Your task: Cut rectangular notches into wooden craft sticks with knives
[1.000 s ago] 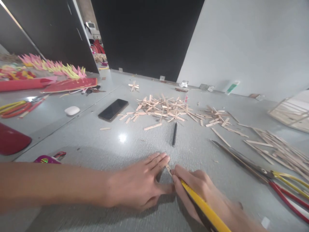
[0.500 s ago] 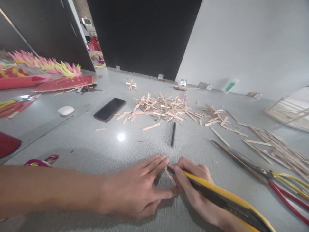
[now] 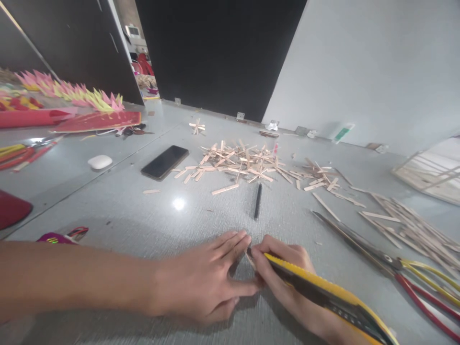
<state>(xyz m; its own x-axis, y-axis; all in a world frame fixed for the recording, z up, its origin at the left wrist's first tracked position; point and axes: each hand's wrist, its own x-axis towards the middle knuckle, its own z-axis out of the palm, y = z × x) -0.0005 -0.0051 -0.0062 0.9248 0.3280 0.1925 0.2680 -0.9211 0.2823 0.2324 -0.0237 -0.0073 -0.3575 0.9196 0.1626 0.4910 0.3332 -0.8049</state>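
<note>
Head view: yellow-black utility knife (image 3: 323, 292) slants lower right to upper left, tip at wooden strip (image 3: 250, 260) on grey surface (image 3: 143, 215); right hand (image 3: 293, 302) clenches knife; left hand (image 3: 210, 278) palm-down, 2 fingertips near strip's far end.

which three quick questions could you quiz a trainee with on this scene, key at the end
1. Multiple choice: what is the right hand gripping?
A) a hammer
B) a yellow and black cutter
C) a paintbrush
2. True or false: as the camera sees it, the phone lies to the left of the heap of short wooden pieces.
3. Fill in the blank: the shears at the right have one yellow handle and one ____ handle.

Key: 1. B; 2. true; 3. red
</note>
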